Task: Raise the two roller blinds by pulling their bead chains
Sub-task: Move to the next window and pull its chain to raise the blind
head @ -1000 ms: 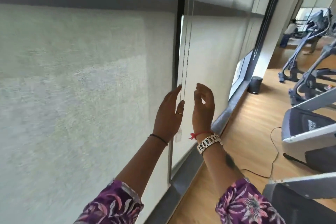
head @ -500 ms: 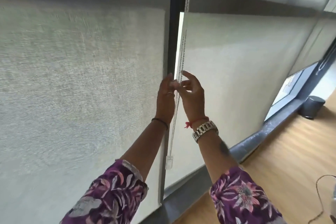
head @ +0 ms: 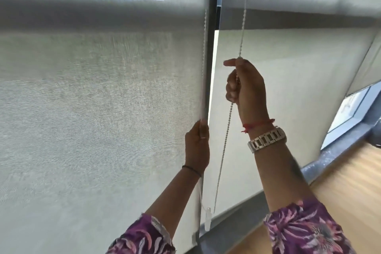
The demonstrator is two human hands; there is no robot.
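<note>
Two pale grey roller blinds hang side by side, the left blind (head: 92, 109) and the right blind (head: 299, 99), split by a dark window post (head: 212, 37). A white bead chain runs down in two strands. My right hand (head: 246, 82) is shut on the right strand (head: 244, 16), held high in front of the right blind. Lower down, my left hand (head: 196, 146) is shut on the left strand (head: 204, 47) at the left blind's edge. A clear plastic chain weight (head: 207, 219) dangles near the sill.
A grey window sill (head: 340, 150) runs along the bottom right, with a strip of uncovered glass (head: 348, 107) above it. Wooden floor (head: 350, 181) lies to the right. Floral purple sleeves cover both forearms at the frame's bottom.
Both hands have closed on the chain strands and moved apart: the right hand went up and right, the left hand dropped lower. The view has come closer to the blinds.
</note>
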